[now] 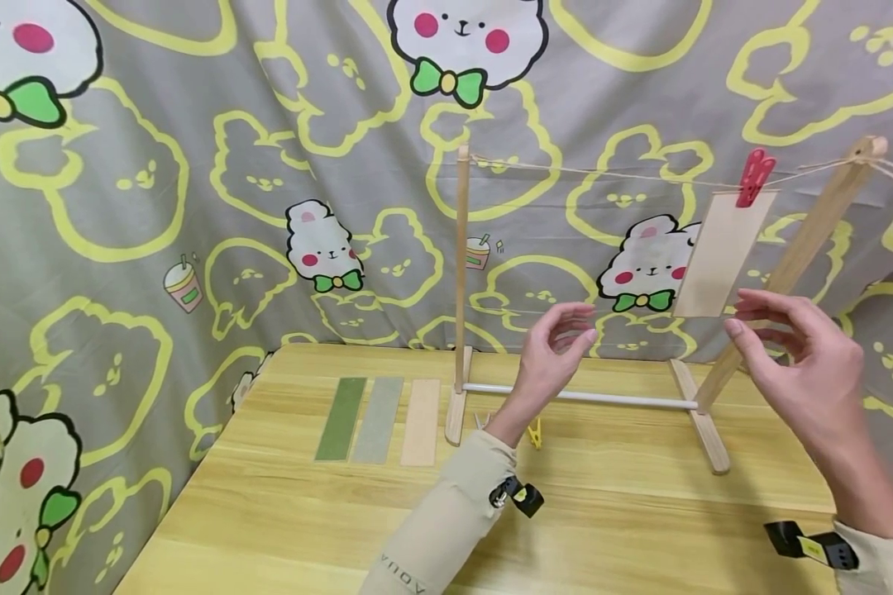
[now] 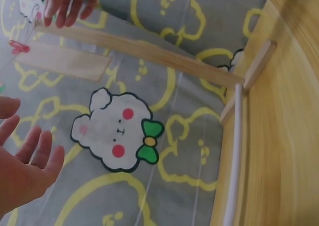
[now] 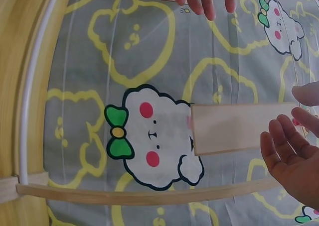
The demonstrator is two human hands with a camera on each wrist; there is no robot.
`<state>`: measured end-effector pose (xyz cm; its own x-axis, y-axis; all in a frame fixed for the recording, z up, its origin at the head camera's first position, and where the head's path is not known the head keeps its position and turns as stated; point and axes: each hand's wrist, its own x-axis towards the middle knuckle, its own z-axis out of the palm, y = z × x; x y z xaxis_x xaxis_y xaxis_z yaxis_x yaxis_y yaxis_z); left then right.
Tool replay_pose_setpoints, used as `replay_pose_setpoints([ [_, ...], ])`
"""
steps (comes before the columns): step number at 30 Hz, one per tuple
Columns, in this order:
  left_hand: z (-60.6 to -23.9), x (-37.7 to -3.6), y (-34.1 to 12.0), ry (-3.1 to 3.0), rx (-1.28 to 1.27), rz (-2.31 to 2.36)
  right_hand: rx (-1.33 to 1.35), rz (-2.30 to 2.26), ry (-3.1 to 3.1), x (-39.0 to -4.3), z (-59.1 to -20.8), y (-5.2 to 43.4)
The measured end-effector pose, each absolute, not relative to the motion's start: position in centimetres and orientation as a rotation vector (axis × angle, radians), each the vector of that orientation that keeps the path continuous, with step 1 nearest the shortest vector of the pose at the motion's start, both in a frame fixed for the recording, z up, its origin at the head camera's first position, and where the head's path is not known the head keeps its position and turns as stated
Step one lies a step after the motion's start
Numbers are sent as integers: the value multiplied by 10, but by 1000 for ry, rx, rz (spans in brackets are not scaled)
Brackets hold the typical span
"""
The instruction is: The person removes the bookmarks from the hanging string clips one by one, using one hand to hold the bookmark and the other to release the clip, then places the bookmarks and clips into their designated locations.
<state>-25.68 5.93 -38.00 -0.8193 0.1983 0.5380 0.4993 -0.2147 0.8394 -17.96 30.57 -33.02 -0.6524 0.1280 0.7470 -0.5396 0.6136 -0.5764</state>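
Observation:
A small wooden drying rack stands on the table with a string between its two posts. A red clothespin pins a beige strip to the string near the right post. My left hand hovers open in front of the rack, left of the strip, holding nothing. My right hand is open just below and right of the strip's lower end, apart from it. The strip and right hand also show in the right wrist view, the strip and left hand in the left wrist view.
Three strips lie side by side on the wooden table left of the rack: dark green, grey-green, beige. A yellow clothespin lies behind my left wrist. A grey cartoon-print cloth hangs behind.

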Motion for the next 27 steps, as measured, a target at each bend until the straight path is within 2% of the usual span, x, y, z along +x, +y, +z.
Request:
replay_pose_setpoints([
  [27,-369,-266,97,-1821,-932,-2180,283,956,-2038,-191,-294,329],
])
